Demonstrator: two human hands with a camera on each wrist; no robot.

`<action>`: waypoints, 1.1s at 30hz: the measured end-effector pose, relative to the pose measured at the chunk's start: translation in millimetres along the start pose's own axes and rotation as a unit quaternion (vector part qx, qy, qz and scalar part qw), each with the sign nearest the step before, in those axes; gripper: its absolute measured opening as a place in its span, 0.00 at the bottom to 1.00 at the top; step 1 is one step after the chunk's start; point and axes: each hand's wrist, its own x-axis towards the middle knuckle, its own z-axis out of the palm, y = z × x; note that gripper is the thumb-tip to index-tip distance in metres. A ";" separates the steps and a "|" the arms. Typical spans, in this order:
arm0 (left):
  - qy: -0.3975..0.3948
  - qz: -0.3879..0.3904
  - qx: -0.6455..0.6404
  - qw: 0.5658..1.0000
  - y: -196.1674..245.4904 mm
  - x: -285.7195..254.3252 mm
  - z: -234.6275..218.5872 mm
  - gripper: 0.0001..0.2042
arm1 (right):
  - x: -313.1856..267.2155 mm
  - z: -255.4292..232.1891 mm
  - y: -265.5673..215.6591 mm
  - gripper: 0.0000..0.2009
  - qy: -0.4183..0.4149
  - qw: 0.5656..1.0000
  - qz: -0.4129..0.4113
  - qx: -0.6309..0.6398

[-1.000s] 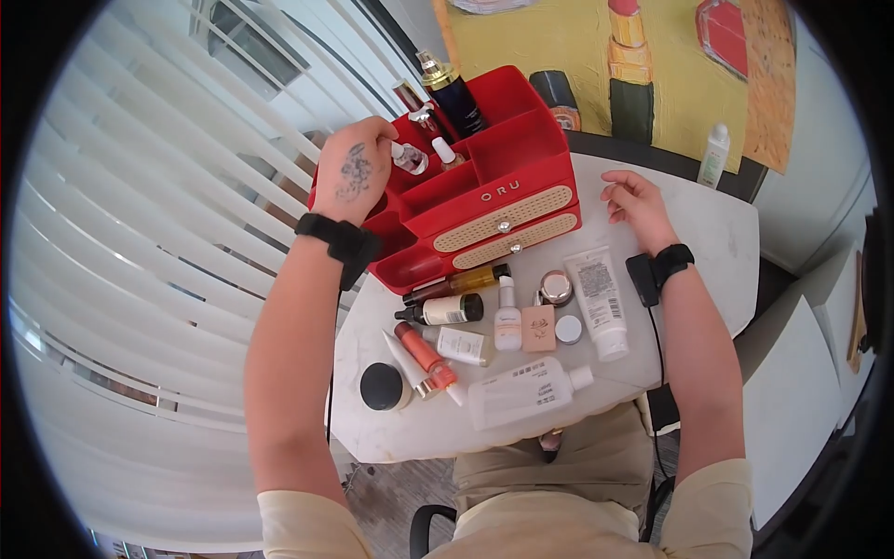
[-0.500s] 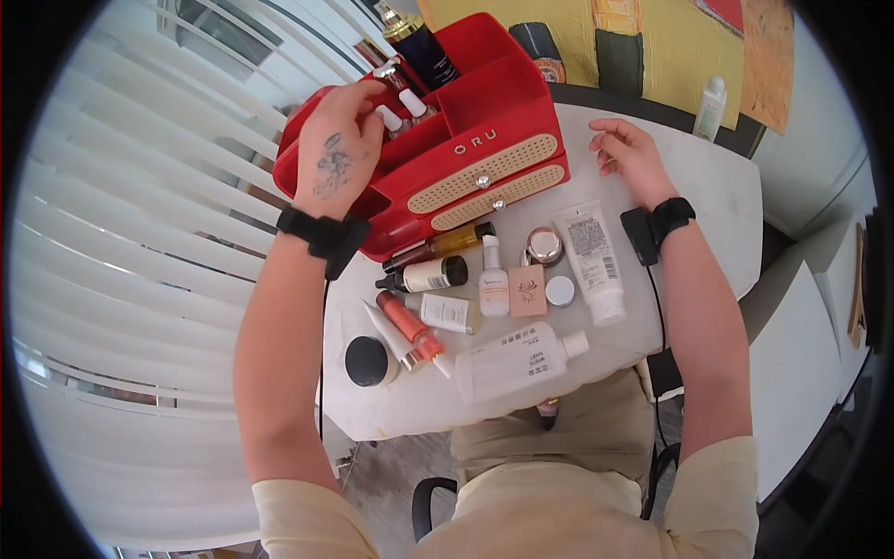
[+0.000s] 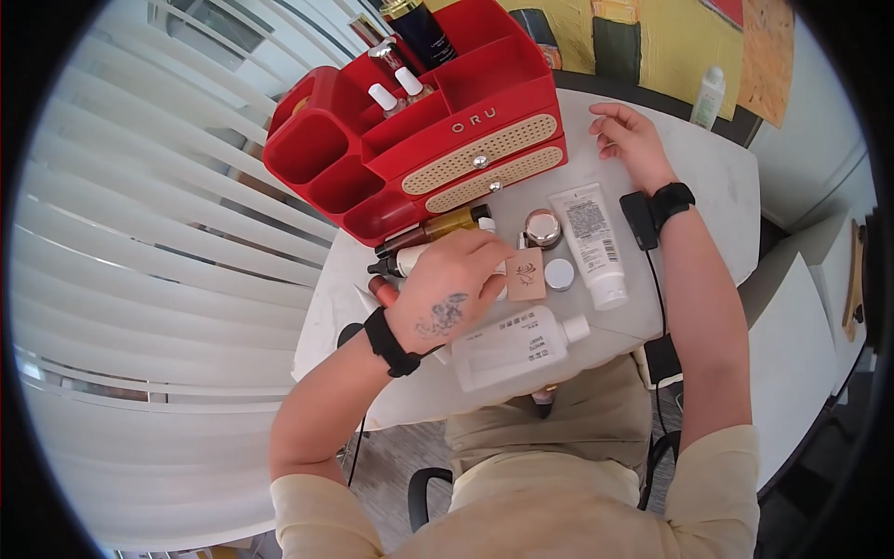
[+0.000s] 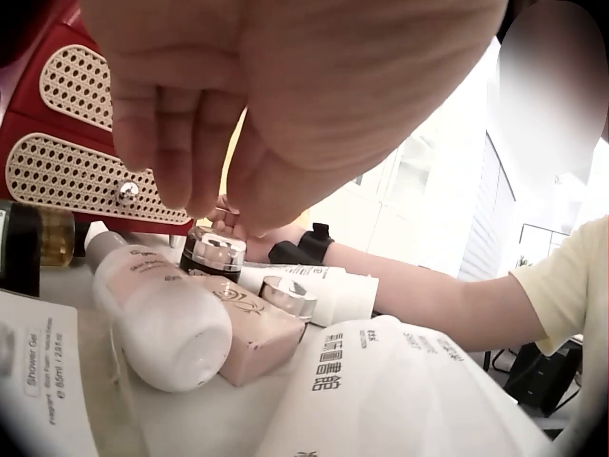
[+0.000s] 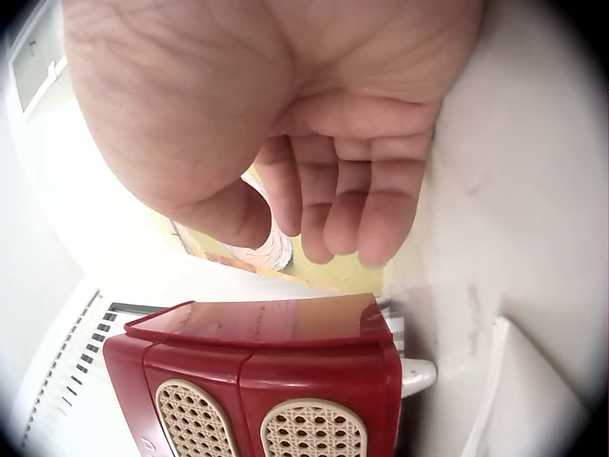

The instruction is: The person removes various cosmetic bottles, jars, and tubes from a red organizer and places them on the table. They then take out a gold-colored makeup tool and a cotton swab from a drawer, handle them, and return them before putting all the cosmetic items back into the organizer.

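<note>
In the head view the left hand (image 3: 452,291) hovers palm down over the bottles at the table's middle. The left wrist view shows its fingers loosely bent with nothing between them, above a pump bottle (image 4: 162,314) and a pink box (image 4: 249,328). The right hand (image 3: 629,140) rests at the right of the red organizer (image 3: 372,168), fingers loosely curled and holding nothing, as the right wrist view also shows. Two white-capped nail polish bottles (image 3: 410,86), a dark blue bottle (image 3: 421,35) and a silver-and-red tube stand in the organizer's compartments.
A large clear bottle (image 3: 512,349) lies near the front edge. To its right lies a white tube (image 3: 590,244), beside a round jar (image 3: 542,228) and a small white-lidded jar (image 3: 559,274). A white bottle (image 3: 708,98) stands at the back right. Blinds hang at the left.
My left hand has left the organizer, where both white-capped bottles now stand, and has moved down and right over the items on the table. The right hand has barely moved.
</note>
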 end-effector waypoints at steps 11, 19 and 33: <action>0.018 -0.165 0.041 0.985 -18.6 2.2 -3.6 0.11 | 2.4 -1.7 2.1 0.14 -0.004 1.000 -0.008 0.002; 0.121 -0.226 0.032 0.966 -42.1 -6.3 -36.8 0.10 | 5.1 -4.4 6.3 0.14 -0.004 1.000 -0.009 0.010; 0.413 -0.377 -0.306 0.771 -138.1 -205.7 -49.3 0.09 | 9.4 -12.3 21.9 0.15 0.033 0.997 -0.024 0.061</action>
